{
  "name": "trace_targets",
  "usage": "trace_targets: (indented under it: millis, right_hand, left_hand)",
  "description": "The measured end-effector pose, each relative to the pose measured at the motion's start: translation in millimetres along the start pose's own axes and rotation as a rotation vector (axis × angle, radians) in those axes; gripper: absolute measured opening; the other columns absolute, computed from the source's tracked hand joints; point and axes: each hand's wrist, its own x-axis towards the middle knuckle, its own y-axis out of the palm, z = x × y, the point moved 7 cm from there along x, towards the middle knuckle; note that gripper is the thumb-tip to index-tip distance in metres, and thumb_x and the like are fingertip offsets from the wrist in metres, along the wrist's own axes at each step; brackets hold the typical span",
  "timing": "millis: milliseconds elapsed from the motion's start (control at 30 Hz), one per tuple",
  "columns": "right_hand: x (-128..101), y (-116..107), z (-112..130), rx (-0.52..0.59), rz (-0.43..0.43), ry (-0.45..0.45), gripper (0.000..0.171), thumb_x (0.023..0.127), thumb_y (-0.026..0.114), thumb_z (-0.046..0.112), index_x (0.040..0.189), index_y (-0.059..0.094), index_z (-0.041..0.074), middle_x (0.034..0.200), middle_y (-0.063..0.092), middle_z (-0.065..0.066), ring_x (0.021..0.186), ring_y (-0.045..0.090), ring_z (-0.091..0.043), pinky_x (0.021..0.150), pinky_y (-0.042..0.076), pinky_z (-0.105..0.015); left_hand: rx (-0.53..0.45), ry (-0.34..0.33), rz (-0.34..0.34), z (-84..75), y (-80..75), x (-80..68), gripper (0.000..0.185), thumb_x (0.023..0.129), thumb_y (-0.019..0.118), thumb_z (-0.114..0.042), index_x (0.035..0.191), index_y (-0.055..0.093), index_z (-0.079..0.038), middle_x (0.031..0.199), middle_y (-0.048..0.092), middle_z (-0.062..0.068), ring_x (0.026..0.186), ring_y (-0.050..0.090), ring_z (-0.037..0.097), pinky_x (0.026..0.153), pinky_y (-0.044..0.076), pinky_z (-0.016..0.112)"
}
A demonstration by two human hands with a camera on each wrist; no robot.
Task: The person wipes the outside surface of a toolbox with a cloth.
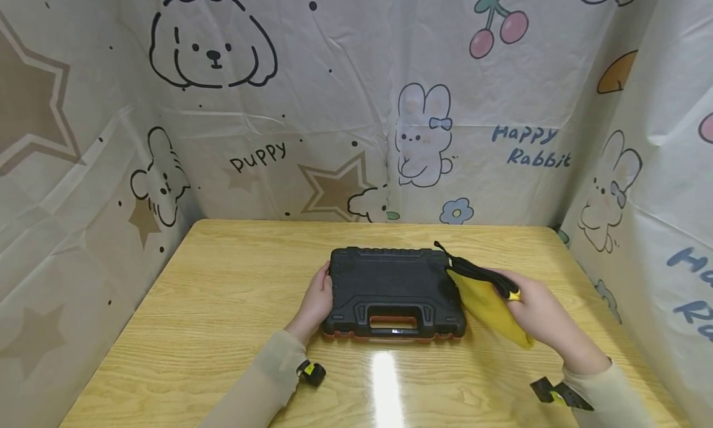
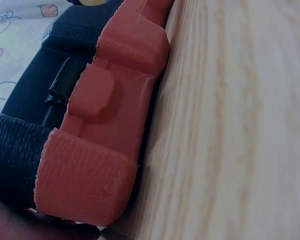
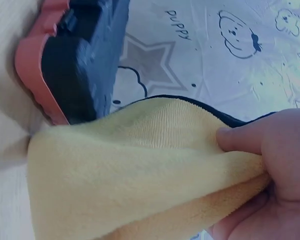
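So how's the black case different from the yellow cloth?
The case is hard, moulded plastic, black on top with an orange underside; the cloth is soft, yellow with a black edge. The case lies flat on the table, the left hand resting against its side; the cloth is bunched and gripped in the right hand, draped at the case's right edge. The case is larger.

The case [image 1: 394,289] lies flat at the middle of the desk [image 1: 223,304], handle side toward the person. The left hand [image 1: 317,299] sits against the case's left edge. Over on the right, the right hand [image 1: 537,313] pinches the cloth [image 1: 490,301], which lies just beside the case's right edge, one corner lapping onto the case's far right corner. Behind the desk and along both sides hangs the printed sheet [image 1: 334,106].
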Motion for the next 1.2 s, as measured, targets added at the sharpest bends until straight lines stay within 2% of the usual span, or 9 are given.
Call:
trace_targets:
  millis: [233, 300, 400, 533, 700, 800, 1000, 1100, 1200]
  right_hand:
    - [9.9, -13.6, -17.0, -0.031, -0.037, 0.037, 0.036, 0.101, 0.06, 0.003, 0.136, 0.062, -0.004, 0.129, 0.065, -0.034, 0.112, 0.066, -0.052, 0.093, 0.053, -0.066]
    - [12.8, -16.9, -22.9, -0.023, -0.028, 0.062, 0.036, 0.103, 0.058, 0.004, 0.137, 0.06, -0.005, 0.128, 0.064, -0.037, 0.089, 0.071, -0.046, 0.08, 0.059, -0.06]
    - [18.1, -22.9, -31.7, -0.027, -0.019, 0.096, 0.038, 0.102, 0.056, 0.003, 0.139, 0.057, -0.008, 0.125, 0.063, -0.04, 0.057, 0.061, -0.031, 0.057, 0.055, -0.044]
    - [25.7, -32.1, -45.1, -0.078, -0.013, 0.15, 0.048, 0.095, 0.051, -0.004, 0.142, 0.051, -0.009, 0.119, 0.062, -0.043, 0.049, 0.045, -0.019, 0.05, 0.042, -0.032]
    - [38.9, -39.2, -58.1, -0.141, -0.045, 0.182, 0.058, 0.087, 0.048, -0.009, 0.145, 0.049, -0.01, 0.127, 0.057, -0.046, 0.054, 0.049, -0.025, 0.053, 0.044, -0.037]
    - [46.6, -37.9, -63.0, -0.175, -0.064, 0.172, 0.06, 0.085, 0.048, -0.011, 0.145, 0.049, -0.01, 0.133, 0.054, -0.044, 0.07, 0.058, -0.037, 0.064, 0.05, -0.048]
    - [49.4, -14.1, -65.6, -0.234, -0.036, 0.122, 0.062, 0.083, 0.052, -0.014, 0.145, 0.049, -0.01, 0.13, 0.057, -0.043, 0.068, 0.055, -0.031, 0.062, 0.048, -0.044]
    - [45.6, 1.2, -62.7, -0.245, -0.017, 0.093, 0.062, 0.082, 0.056, -0.015, 0.143, 0.051, -0.01, 0.133, 0.057, -0.041, 0.092, 0.066, -0.044, 0.08, 0.056, -0.056]
    - [41.0, 15.1, -59.1, -0.246, -0.008, 0.066, 0.06, 0.081, 0.059, -0.016, 0.141, 0.053, -0.01, 0.133, 0.058, -0.039, 0.116, 0.061, -0.056, 0.098, 0.051, -0.066]
  left_hand:
    - [0.006, 0.0, 0.0, 0.3, 0.2, 0.7, 0.052, 0.113, 0.027, -0.015, 0.163, 0.022, -0.002, 0.168, 0.023, 0.024, 0.157, 0.019, 0.042, 0.128, 0.019, 0.058]
    - [0.004, 0.002, 0.001, 0.3, 0.4, 0.8, 0.052, 0.113, 0.027, -0.015, 0.163, 0.022, -0.002, 0.168, 0.023, 0.025, 0.157, 0.019, 0.042, 0.128, 0.019, 0.058]
    - [0.002, 0.007, -0.002, -0.2, -0.2, 0.9, 0.052, 0.113, 0.027, -0.015, 0.163, 0.022, -0.002, 0.168, 0.023, 0.025, 0.157, 0.018, 0.042, 0.128, 0.018, 0.058]
    - [0.015, 0.019, -0.009, 0.0, -0.8, 1.7, 0.052, 0.113, 0.027, -0.015, 0.163, 0.023, -0.001, 0.167, 0.023, 0.026, 0.156, 0.019, 0.044, 0.127, 0.019, 0.059]
    - [0.013, 0.015, -0.007, 0.6, -0.5, 0.9, 0.052, 0.113, 0.027, -0.015, 0.163, 0.023, -0.002, 0.168, 0.023, 0.026, 0.156, 0.019, 0.043, 0.127, 0.019, 0.058]
    - [0.01, 0.014, -0.005, 0.3, -0.1, 0.4, 0.052, 0.113, 0.027, -0.015, 0.163, 0.023, -0.002, 0.168, 0.023, 0.025, 0.156, 0.019, 0.043, 0.127, 0.019, 0.058]
    - [0.012, 0.01, -0.006, 1.4, 0.5, 0.3, 0.052, 0.113, 0.027, -0.015, 0.163, 0.023, -0.002, 0.168, 0.024, 0.025, 0.156, 0.02, 0.043, 0.127, 0.02, 0.058]
    - [0.012, 0.001, -0.007, 1.5, 0.8, -0.2, 0.052, 0.113, 0.027, -0.015, 0.163, 0.023, -0.003, 0.168, 0.024, 0.024, 0.156, 0.02, 0.043, 0.127, 0.02, 0.058]
    - [0.012, -0.002, -0.008, 1.5, 0.7, 0.1, 0.052, 0.113, 0.027, -0.015, 0.163, 0.024, -0.003, 0.168, 0.024, 0.025, 0.156, 0.021, 0.043, 0.127, 0.02, 0.058]
